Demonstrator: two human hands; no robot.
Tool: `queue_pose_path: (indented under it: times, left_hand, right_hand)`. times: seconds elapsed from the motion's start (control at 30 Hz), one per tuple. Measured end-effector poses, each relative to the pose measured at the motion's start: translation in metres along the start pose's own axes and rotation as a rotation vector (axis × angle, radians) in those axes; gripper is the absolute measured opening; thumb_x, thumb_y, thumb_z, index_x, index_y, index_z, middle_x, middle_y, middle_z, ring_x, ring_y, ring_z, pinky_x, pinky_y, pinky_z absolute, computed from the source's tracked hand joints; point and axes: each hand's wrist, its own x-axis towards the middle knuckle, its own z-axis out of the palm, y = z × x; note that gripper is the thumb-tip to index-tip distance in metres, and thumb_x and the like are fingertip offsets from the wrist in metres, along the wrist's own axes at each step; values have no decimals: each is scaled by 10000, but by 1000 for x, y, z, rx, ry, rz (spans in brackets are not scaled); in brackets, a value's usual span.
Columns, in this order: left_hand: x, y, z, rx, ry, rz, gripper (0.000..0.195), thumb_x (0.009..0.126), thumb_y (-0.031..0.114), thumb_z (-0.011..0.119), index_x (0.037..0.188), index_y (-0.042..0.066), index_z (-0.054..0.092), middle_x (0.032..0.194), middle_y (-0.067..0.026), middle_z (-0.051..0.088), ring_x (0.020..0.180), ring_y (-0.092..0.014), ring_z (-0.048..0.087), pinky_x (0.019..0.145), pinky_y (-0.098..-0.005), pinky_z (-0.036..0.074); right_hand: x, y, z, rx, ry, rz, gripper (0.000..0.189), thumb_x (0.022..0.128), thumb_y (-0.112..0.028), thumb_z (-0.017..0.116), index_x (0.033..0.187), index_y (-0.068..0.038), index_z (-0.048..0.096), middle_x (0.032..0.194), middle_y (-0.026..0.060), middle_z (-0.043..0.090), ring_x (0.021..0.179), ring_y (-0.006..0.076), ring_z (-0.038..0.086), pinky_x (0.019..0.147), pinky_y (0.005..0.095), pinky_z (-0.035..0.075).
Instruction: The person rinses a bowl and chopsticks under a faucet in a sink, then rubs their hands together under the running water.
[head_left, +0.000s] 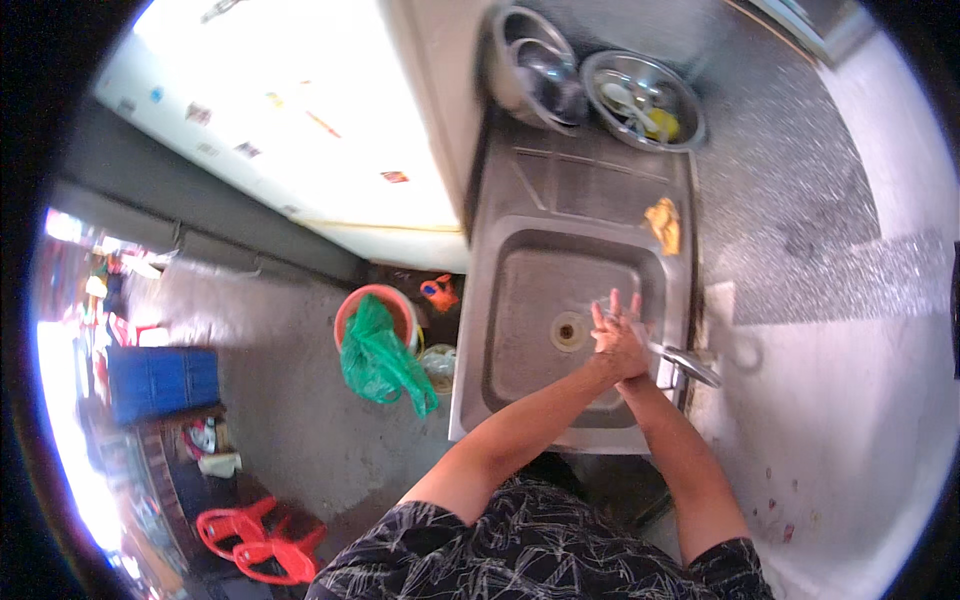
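Over the stainless steel sink basin (525, 300), my left hand (619, 349) lies over my right hand (636, 375), crossed at the wrists and touching, with several fingers spread towards the basin's far side. Neither hand shows an object in it. Right beside them, a metal faucet (694, 366) reaches over the basin, and water seems to run from it onto the hands. The round drain (568, 331) is just left of the fingers. A yellow cloth (664, 226) lies crumpled on the sink's far right rim. The right hand is mostly hidden.
Beyond the drainboard (592, 184) stand metal bowls (517, 90) and a metal basin (701, 120) of dishes. A white refrigerator (360, 127) is at the left. On the floor are a pink bucket (345, 307) with a green plastic bag (379, 360), a blue crate (165, 379) and red plastic chairs (277, 559).
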Motion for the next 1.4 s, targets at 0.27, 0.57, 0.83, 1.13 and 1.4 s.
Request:
queue_pose_path:
  times: [0.27, 0.57, 0.83, 1.13, 1.4]
  left_hand:
    - [-14, -12, 12, -211, 58, 121, 682, 818, 148, 561, 1431, 79, 270, 1476, -230, 231, 1349, -404, 273, 1109, -456, 272]
    - [3, -50, 47, -985, -129, -381, 421, 925, 304, 452, 1226, 11, 480, 1170, -226, 546, 1112, -369, 524, 926, -430, 408]
    - [-5, -22, 62, -541, -25, 81, 501, 905, 349, 448, 1303, 49, 402, 1338, -165, 447, 1230, -355, 439, 1041, -424, 326]
    - [19, -21, 36, 116, -455, 104, 451, 859, 377, 497, 1296, 267, 508, 1410, -143, 399, 1276, -435, 351, 1079, -515, 253]
    - [8, -12, 35, 682, -166, 618, 441, 891, 366, 473, 1245, 116, 557, 1358, -210, 444, 1215, -379, 464, 1005, -454, 385]
  right_hand:
    - [19, 26, 67, -218, 157, 89, 573, 901, -368, 480, 1416, -160, 339, 1518, 149, 188, 1364, 421, 213, 1056, 614, 213]
    - [1, 15, 55, 648, 652, -65, 452, 891, -230, 524, 1284, -32, 420, 1203, 141, 518, 1151, 331, 477, 997, 426, 373]
    - [6, 3, 92, -131, 473, 541, 502, 935, -404, 418, 1375, -164, 385, 1401, 90, 382, 1282, 308, 379, 1017, 431, 360]
    - [16, -11, 89, 667, 299, 386, 558, 898, -419, 435, 1398, -180, 370, 1429, 101, 369, 1292, 319, 378, 993, 431, 378]
    - [21, -2, 97, 617, 324, 460, 603, 854, -405, 469, 1400, -173, 364, 1416, 118, 384, 1275, 332, 398, 962, 431, 399]
